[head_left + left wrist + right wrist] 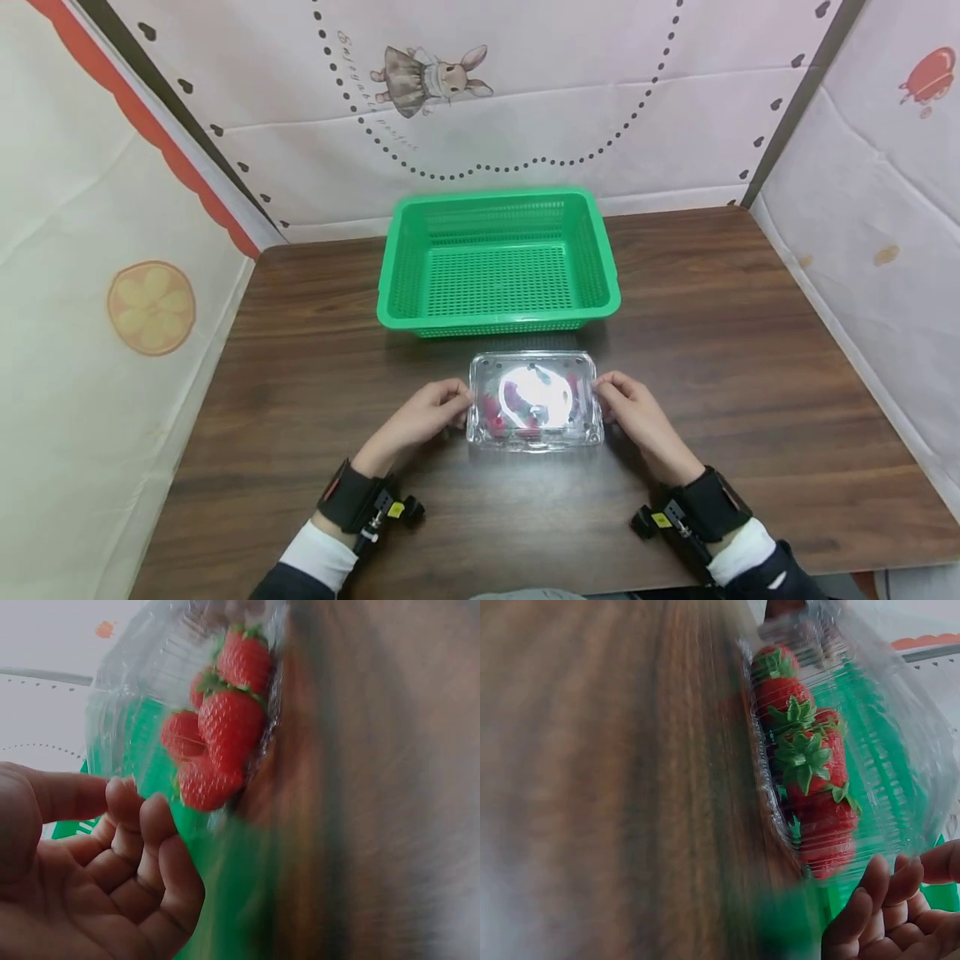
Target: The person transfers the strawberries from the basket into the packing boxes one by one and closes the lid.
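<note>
A clear plastic clamshell box (534,357) with its lid down lies on the table in front of me. Several red strawberries (231,727) with green leaves show through its wall in the left wrist view, and more strawberries (804,761) in the right wrist view. Glare on the lid hides part of the contents from above. My left hand (437,408) pinches the box's left edge between thumb and fingertips. At the opposite edge, my right hand (636,417) does the same, its other fingers curled.
Just behind the box stands a green plastic basket (498,320) with perforated walls and nothing inside. The brown wooden table (750,400) meets printed white cloth walls (555,125) at its back and sides.
</note>
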`<action>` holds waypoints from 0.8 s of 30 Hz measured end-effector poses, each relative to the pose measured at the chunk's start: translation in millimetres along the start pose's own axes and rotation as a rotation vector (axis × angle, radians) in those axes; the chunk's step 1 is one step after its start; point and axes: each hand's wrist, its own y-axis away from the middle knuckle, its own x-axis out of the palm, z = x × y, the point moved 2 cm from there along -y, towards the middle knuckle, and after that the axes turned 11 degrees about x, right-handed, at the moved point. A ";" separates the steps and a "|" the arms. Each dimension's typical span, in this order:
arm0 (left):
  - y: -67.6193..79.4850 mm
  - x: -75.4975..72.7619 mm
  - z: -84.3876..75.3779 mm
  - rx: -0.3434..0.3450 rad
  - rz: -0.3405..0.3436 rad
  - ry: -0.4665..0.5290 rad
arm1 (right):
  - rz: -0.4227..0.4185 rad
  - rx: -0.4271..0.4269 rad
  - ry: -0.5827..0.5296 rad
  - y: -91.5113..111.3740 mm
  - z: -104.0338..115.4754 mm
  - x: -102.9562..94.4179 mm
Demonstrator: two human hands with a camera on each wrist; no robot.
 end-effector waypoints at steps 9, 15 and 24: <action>20.0 0.4 -2.7 -0.031 -0.059 -0.079 | 0.044 -0.023 -0.002 -10.5 4.2 12.3; 21.0 -0.1 -2.8 -0.022 -0.055 -0.075 | 0.028 -0.023 -0.014 -10.5 1.6 13.8; 22.7 -7.5 -2.7 -0.040 -0.076 -0.150 | -0.020 -0.015 0.024 -11.1 -10.3 7.2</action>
